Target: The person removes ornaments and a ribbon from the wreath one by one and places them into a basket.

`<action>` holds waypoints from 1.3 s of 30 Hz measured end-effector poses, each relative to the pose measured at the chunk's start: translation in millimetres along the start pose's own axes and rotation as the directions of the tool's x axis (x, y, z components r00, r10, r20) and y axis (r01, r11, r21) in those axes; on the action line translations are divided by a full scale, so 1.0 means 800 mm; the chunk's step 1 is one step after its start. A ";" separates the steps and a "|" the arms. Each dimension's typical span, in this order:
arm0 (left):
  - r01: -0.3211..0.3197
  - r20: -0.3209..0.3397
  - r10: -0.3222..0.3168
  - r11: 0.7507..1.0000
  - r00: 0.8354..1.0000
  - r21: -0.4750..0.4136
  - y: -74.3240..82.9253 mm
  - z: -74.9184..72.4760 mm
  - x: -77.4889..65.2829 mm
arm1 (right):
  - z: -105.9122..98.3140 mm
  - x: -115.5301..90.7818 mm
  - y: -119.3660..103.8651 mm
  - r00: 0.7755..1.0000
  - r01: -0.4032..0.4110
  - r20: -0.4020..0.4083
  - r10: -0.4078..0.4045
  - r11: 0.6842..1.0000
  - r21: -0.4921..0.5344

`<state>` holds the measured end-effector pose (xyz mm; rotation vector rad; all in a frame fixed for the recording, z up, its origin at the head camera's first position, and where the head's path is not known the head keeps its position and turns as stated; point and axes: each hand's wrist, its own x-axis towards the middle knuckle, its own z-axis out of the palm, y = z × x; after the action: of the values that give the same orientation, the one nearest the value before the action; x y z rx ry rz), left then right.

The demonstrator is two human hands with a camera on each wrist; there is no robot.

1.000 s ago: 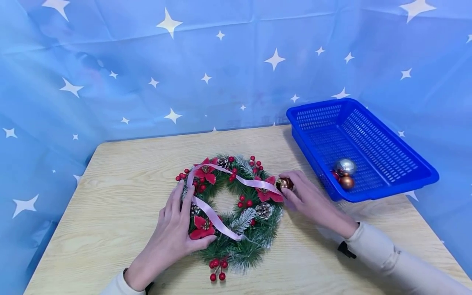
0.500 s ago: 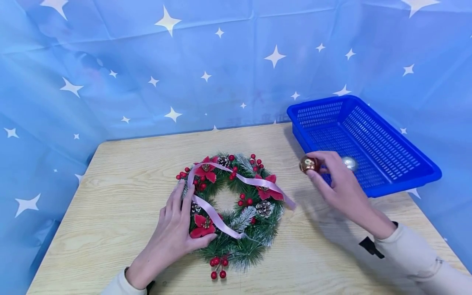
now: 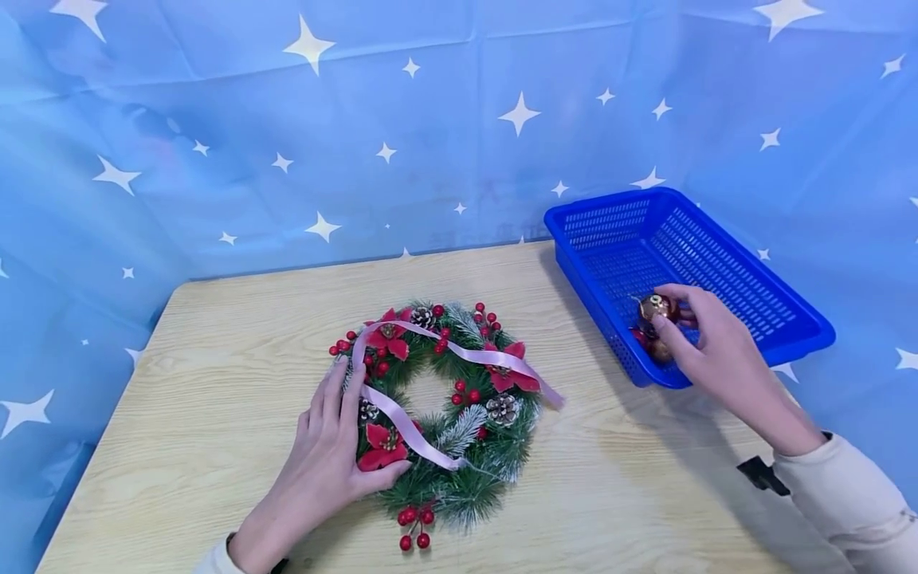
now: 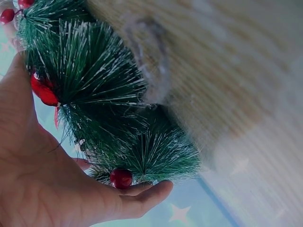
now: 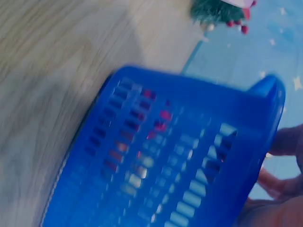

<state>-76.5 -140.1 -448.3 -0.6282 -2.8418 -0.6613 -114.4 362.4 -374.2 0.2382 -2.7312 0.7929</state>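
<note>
My left hand (image 3: pixel 315 458) holds the left side of a green Christmas wreath (image 3: pixel 473 486) lying on the table, its thumb and fingers spread around the ring. In the left wrist view, pine needles (image 4: pixel 94 71) and a red berry (image 4: pixel 120 178) show between thumb and fingers. A pink ribbon (image 3: pixel 412 434) lies looped over the wreath, one end trailing past its right edge. My right hand (image 3: pixel 717 351) pinches a shiny gold-brown bauble (image 3: pixel 654 309) over the near end of the blue basket (image 3: pixel 584 275). Below it sits a copper bauble (image 3: pixel 661 351) beside a partly hidden red one (image 3: pixel 638 336).
The basket stands at the table's right side, its slotted wall (image 5: pixel 156 137) filling much of the right wrist view. A blue cloth with white stars (image 3: pixel 430 119) hangs behind the wooden table (image 3: pixel 237 335).
My right hand has carried the gold-brown bauble from the wreath's right edge rightward to the basket. The ribbon's end now lies loose there. My left hand stays on the wreath.
</note>
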 end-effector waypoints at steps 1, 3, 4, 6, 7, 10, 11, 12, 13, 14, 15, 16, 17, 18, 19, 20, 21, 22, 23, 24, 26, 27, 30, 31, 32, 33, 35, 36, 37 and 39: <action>-0.003 0.004 0.003 1.000 1.000 0.004 0.000 0.000 0.000 | -0.003 0.001 0.005 1.000 -0.010 0.015 0.011 1.000 -0.015; -0.004 0.009 0.004 1.000 1.000 0.008 0.000 0.001 0.000 | -0.009 0.003 0.015 0.998 -0.025 0.049 0.028 0.998 -0.060; -0.004 0.007 0.004 1.000 1.000 0.012 0.000 0.001 0.000 | -0.011 0.005 0.019 0.997 -0.027 0.069 0.033 0.997 -0.076; -0.005 0.001 0.005 1.000 1.000 0.019 0.000 0.001 0.000 | -0.014 0.010 0.026 0.992 -0.035 0.114 0.047 0.994 -0.101; -0.005 -0.002 0.005 1.000 1.000 0.023 0.000 0.002 0.000 | -0.016 0.012 0.029 0.989 -0.037 0.136 0.053 0.993 -0.113; -0.002 -0.009 0.002 1.000 1.000 0.031 0.000 0.002 -0.001 | -0.018 0.019 0.035 0.976 -0.049 0.204 0.075 0.991 -0.128; 0.001 -0.011 -0.001 1.000 1.000 0.030 0.000 0.002 -0.002 | -0.019 0.020 0.037 0.971 -0.056 0.223 0.086 0.989 -0.135; 0.004 -0.011 -0.004 1.000 1.000 0.027 0.000 0.003 -0.002 | -0.020 0.022 0.038 0.967 -0.063 0.237 0.096 0.988 -0.142; 0.005 -0.011 -0.004 1.000 1.000 0.029 0.000 0.003 -0.003 | -0.021 0.023 0.040 0.962 -0.069 0.250 0.105 0.987 -0.148; 0.004 -0.014 -0.004 1.000 1.000 0.028 0.000 0.003 -0.003 | -0.022 0.024 0.041 0.959 -0.075 0.260 0.113 0.985 -0.154; 0.003 -0.017 -0.003 1.000 1.000 0.027 -0.001 0.003 -0.003 | -0.022 0.025 0.042 0.956 -0.077 0.269 0.119 0.984 -0.160; 0.002 -0.019 -0.001 1.000 1.000 0.029 -0.001 0.003 -0.003 | -0.023 0.027 0.044 0.953 -0.079 0.276 0.123 0.983 -0.166; 0.000 -0.022 0.000 1.000 1.000 0.030 -0.001 0.003 -0.003 | -0.025 0.028 0.046 0.951 -0.079 0.283 0.126 0.982 -0.172; -0.003 -0.023 0.003 0.999 1.000 0.032 -0.001 0.002 -0.003 | -0.025 0.029 0.048 0.949 -0.075 0.290 0.125 0.982 -0.176; -0.005 -0.025 0.006 0.999 1.000 0.034 -0.001 0.002 -0.004 | -0.027 0.031 0.051 0.945 -0.072 0.301 0.124 0.981 -0.179; -0.007 -0.027 0.008 0.999 1.000 0.035 -0.001 0.002 -0.004 | -0.028 0.032 0.053 0.941 -0.071 0.314 0.126 0.981 -0.182; -0.008 -0.027 0.009 0.999 1.000 0.038 -0.001 0.002 -0.004 | -0.030 0.034 0.056 0.936 -0.071 0.328 0.130 0.980 -0.185; -0.009 -0.028 0.010 0.999 1.000 0.039 -0.001 0.002 -0.004 | -0.032 0.035 0.058 0.928 -0.072 0.346 0.135 0.979 -0.190; -0.010 -0.028 0.011 0.999 1.000 0.039 -0.002 0.002 -0.003 | -0.034 0.037 0.061 0.919 -0.072 0.367 0.141 0.978 -0.195; -0.011 -0.026 0.012 0.999 1.000 0.036 -0.002 0.002 -0.003 | -0.036 0.038 0.063 0.911 -0.071 0.386 0.146 0.977 -0.201; -0.010 -0.022 0.011 0.999 1.000 0.033 -0.001 0.002 -0.003 | -0.040 0.041 0.067 0.895 -0.069 0.419 0.156 0.974 -0.216; -0.010 -0.019 0.010 0.999 1.000 0.030 -0.001 0.002 -0.002 | -0.042 0.042 0.069 0.887 -0.067 0.434 0.160 0.973 -0.222; -0.007 -0.009 0.007 1.000 1.000 0.028 -0.001 0.004 -0.002 | -0.045 0.046 0.074 0.865 -0.067 0.471 0.175 0.969 -0.237; -0.006 -0.005 0.006 1.000 1.000 0.027 -0.001 0.004 -0.001 | -0.045 0.047 0.075 0.857 -0.070 0.482 0.182 0.968 -0.240; -0.007 -0.003 0.007 1.000 1.000 0.027 -0.002 0.004 -0.001 | -0.045 0.047 0.077 0.848 -0.074 0.494 0.190 0.967 -0.244; -0.007 -0.001 0.007 1.000 1.000 0.027 -0.002 0.004 -0.001 | -0.045 0.048 0.079 0.840 -0.077 0.505 0.197 0.966 -0.247; -0.012 -0.002 0.012 1.000 1.000 0.028 -0.002 0.005 -0.001 | -0.044 0.049 0.083 0.829 -0.079 0.520 0.206 0.964 -0.255; -0.015 -0.003 0.015 0.999 1.000 0.030 -0.003 0.005 -0.001 | -0.043 0.050 0.085 0.824 -0.080 0.526 0.210 0.963 -0.258; -0.018 -0.005 0.018 0.999 1.000 0.030 -0.002 0.005 -0.001 | -0.043 0.050 0.087 0.819 -0.083 0.533 0.214 0.962 -0.259; -0.023 -0.005 0.024 0.999 1.000 0.031 -0.002 0.006 -0.001 | -0.041 0.051 0.091 0.810 -0.084 0.544 0.221 0.961 -0.264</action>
<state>-77.0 -139.5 -453.1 -0.6528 -2.8291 -0.6132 -162.4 437.8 -370.6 0.2353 -3.4197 0.4846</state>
